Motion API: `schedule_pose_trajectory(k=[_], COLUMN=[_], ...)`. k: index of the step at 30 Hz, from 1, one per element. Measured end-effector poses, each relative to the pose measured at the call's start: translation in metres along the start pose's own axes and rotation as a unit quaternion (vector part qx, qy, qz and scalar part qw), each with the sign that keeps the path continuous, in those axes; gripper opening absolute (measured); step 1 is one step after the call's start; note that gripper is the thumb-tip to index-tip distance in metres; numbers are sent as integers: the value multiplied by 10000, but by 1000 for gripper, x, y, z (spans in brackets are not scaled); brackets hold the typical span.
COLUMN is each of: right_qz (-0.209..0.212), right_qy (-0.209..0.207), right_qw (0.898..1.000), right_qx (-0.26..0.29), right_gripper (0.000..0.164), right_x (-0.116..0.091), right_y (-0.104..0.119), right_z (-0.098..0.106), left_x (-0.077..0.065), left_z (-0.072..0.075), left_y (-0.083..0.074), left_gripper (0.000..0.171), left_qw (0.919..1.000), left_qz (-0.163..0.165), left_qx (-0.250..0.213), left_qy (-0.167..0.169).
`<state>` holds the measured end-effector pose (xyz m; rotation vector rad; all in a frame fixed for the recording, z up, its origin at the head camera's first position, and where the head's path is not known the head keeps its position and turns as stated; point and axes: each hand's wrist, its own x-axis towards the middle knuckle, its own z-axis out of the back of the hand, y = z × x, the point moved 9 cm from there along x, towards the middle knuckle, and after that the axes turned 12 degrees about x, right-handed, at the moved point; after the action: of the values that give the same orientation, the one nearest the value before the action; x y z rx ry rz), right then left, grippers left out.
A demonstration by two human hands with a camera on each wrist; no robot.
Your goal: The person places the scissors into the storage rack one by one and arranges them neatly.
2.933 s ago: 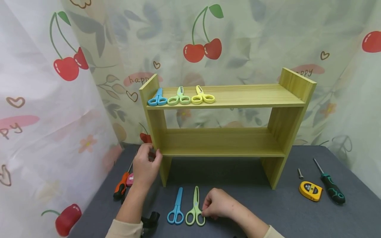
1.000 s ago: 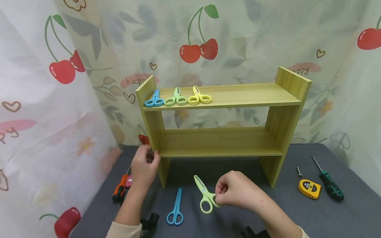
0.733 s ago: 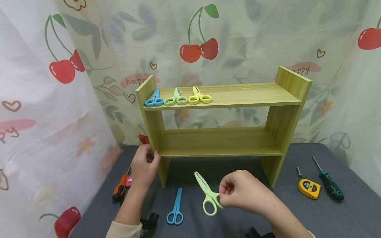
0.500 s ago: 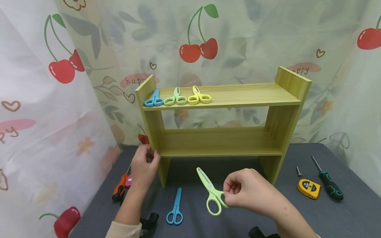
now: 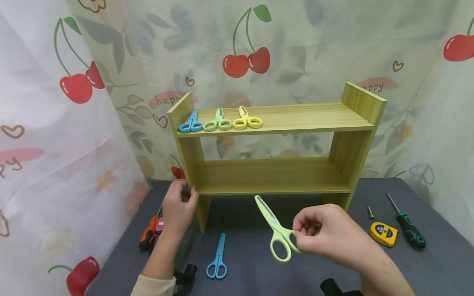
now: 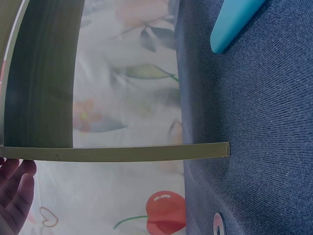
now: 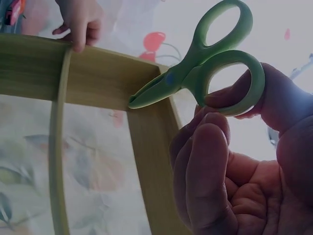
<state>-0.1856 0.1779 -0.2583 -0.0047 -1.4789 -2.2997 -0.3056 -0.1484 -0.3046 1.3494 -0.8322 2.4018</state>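
My right hand (image 5: 326, 230) pinches one finger loop of the light green scissors (image 5: 275, 230) between thumb and index finger. The scissors hang above the table in front of the shelf, blades pointing up and left; the right wrist view shows both loops of these green scissors (image 7: 190, 73). My left hand (image 5: 179, 205) touches the left side panel of the wooden shelf (image 5: 274, 176) with its fingertips. From the left wrist, the left hand (image 6: 17, 196) shows its fingers against the panel's outer face. Blue scissors (image 5: 218, 259) lie on the table between the hands.
Blue scissors (image 5: 191, 123), green scissors (image 5: 217, 122) and yellow scissors (image 5: 247, 120) lie on the top shelf's left part. Right of the shelf are a yellow tape measure (image 5: 384, 234), a bolt (image 5: 370, 213) and a dark green screwdriver (image 5: 409, 230). An orange screwdriver (image 5: 149, 234) lies left.
My right hand has picked the green scissors up from beside the blue ones and moved them up and to the right, tilting them. The left hand has stayed at the shelf's side panel.
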Motion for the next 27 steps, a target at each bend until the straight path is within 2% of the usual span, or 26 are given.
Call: schedule_pose_trajectory(k=[12, 20, 27], right_qz=[102, 110, 176], right_qy=[-586, -1222, -1542], right_qw=[9980, 9924, 9878], right_qx=[225, 116, -90], right_gripper=[14, 10, 12], right_x=[-17, -23, -30], right_y=[5, 10, 17], right_z=[25, 39, 49], left_x=[0, 0, 1], left_z=[1, 4, 4], left_y=[-2, -2, -4], left_gripper=[10, 12, 12], left_qw=[10000, 9997, 9998], left_qz=[4, -154, -179], left_qx=[-39, -118, -66], left_qy=[17, -144, -84])
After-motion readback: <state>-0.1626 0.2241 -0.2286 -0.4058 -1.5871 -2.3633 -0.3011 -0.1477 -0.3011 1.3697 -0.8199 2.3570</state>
